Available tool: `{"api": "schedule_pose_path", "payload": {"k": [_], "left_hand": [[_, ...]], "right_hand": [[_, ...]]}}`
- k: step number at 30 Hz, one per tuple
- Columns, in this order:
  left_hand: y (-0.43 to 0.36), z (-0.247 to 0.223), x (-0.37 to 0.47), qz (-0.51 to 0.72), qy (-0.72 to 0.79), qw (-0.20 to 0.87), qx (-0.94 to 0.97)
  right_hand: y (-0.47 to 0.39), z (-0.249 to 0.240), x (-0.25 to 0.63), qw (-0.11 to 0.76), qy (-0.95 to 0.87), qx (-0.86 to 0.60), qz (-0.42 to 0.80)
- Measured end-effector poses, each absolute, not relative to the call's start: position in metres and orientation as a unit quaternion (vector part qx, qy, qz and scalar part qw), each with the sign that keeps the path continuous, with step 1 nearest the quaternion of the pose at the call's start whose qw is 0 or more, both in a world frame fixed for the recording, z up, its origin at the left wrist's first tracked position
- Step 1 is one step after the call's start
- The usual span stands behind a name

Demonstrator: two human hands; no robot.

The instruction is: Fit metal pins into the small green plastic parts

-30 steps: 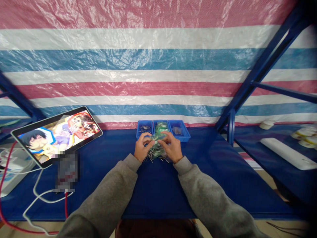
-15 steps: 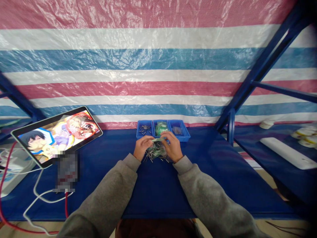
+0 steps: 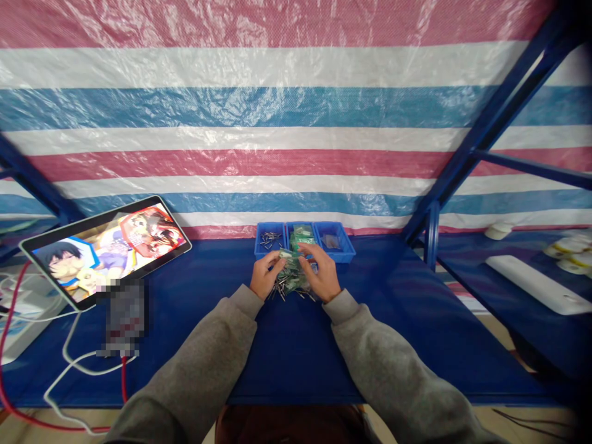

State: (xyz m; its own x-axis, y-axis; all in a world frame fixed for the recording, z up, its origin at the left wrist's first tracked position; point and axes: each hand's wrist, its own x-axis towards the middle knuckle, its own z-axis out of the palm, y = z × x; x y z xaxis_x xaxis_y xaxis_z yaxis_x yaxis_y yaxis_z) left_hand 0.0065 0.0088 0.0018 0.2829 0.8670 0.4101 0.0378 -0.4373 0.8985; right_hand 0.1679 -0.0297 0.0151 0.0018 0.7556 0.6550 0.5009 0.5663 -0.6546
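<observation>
Between my hands, a small clear bag with green print (image 3: 288, 256) is pinched by its edges. My left hand (image 3: 265, 275) closes thumb and fingers on its left side. On the other side, my right hand (image 3: 321, 273) has its fingers curled at the bag's right edge. Just beneath lies a pile of dark metal screws or pins (image 3: 283, 288), partly covered by the bag and my hands. Behind them stands a blue three-part tray (image 3: 345, 254): metal pieces (image 3: 270, 240) in the left compartment, green-printed bags (image 3: 303, 235) in the middle, clear packets (image 3: 330, 241) in the right.
A tablet (image 3: 111, 254) leans at the left, with a blurred-out dark object (image 3: 124, 320), cables and a white power strip (image 3: 28, 327) near it. A blue metal frame (image 3: 431, 234) rises at the right. Beyond it lie a long white object (image 3: 539, 285) and rolls (image 3: 573, 262).
The small bag now hangs lower and faces up more between my fingers. My right fingers have shifted slightly left and up, and my left thumb shows more clearly against the bag.
</observation>
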Motion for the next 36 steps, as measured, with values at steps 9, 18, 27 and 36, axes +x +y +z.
{"api": "schedule_pose_path", "payload": {"k": [9,18,27,36], "left_hand": [[0.014,0.003,0.006,0.493,0.272,0.579,0.590],[0.012,0.000,0.007,0.503,0.286,0.489,0.653],[0.014,0.002,0.006,0.518,0.315,0.526,0.597],[0.011,0.005,0.007,0.490,0.311,0.482,0.656]], "right_hand": [[-0.024,0.011,0.171,0.549,-0.738,-0.380,0.098],[-0.021,0.005,0.168,0.509,-0.723,-0.456,0.102],[-0.022,0.008,0.170,0.528,-0.701,-0.461,0.131],[-0.018,0.007,0.171,0.532,-0.730,-0.419,0.092]]}}
